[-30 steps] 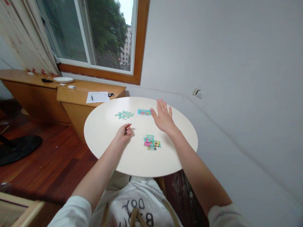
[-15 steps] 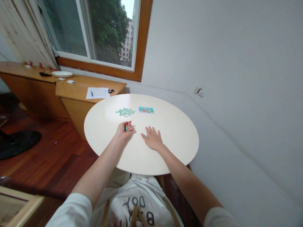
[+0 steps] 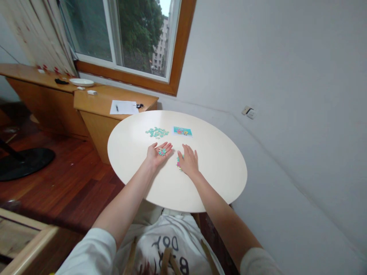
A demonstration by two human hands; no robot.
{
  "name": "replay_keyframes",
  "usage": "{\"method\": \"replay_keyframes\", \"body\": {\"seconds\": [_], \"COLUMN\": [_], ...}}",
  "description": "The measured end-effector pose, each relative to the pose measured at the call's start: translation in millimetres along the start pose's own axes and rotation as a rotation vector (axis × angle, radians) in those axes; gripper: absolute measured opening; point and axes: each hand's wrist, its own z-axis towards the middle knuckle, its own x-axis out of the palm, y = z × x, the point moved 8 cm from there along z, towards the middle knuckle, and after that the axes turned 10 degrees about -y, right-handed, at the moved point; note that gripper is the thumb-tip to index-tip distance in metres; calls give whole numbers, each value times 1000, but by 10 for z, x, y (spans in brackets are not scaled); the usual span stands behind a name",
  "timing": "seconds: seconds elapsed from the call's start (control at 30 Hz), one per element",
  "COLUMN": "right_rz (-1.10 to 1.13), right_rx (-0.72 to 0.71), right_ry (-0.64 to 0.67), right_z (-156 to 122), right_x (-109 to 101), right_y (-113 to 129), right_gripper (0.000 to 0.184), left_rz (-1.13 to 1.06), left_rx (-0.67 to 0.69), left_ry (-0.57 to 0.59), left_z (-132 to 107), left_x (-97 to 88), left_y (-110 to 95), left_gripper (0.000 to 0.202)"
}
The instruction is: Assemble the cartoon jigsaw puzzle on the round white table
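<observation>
My left hand (image 3: 157, 154) lies palm up over the table, fingers stretched out, holding a small heap of jigsaw puzzle pieces (image 3: 162, 152) in turquoise and other colours. To its right, my right hand (image 3: 189, 159) is open, palm down, fingers spread. It partly covers a small cluster of puzzle pieces (image 3: 178, 164) with pink, green and yellow on them; whether these are joined is hidden. Beyond my left hand, a loose pile of turquoise puzzle pieces (image 3: 157, 132) is spread on the tabletop. Beside that pile lies a picture card (image 3: 182, 131) with colourful figures on turquoise.
The white oval table (image 3: 220, 168) stands near a wall with a socket (image 3: 249, 112). At the back left, a wooden cabinet (image 3: 97, 124) bears a paper sheet (image 3: 123, 107), keys (image 3: 139, 106) and a white plate (image 3: 82, 82). A black round base (image 3: 28, 163) rests on the floor.
My left hand has unfolded from curled fingers to a flat palm, baring the puzzle pieces. My right hand has lifted its fingers somewhat, showing more of the cluster. The view has shifted slightly.
</observation>
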Motion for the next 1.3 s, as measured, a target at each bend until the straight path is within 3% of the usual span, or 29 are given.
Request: {"method": "replay_keyframes", "body": {"seconds": [0.07,0.13,0.4,0.7,1.3], "right_rz": [67,139,251,259,297], "right_rx": [-53,-123,-342,-319,-281], "right_ry": [-131,-170,-69,-50,-44], "right_z": [-19,-43,-161,-171,-143], "right_x": [-147,-213,-140,-99,-104], "right_y": [75,193,589,533,463], "right_gripper": [44,40,36,31,25], "left_rz": [29,53,140,218,306], "left_rx": [-18,-38,-83,-124,-148], "left_ry": [31,59,121,177,103], "left_z": [-16,-30,-75,-129,-90], "left_x": [21,44,111,155,98], "left_y": [21,45,107,185,240], "left_gripper": [38,42,48,48,33]}}
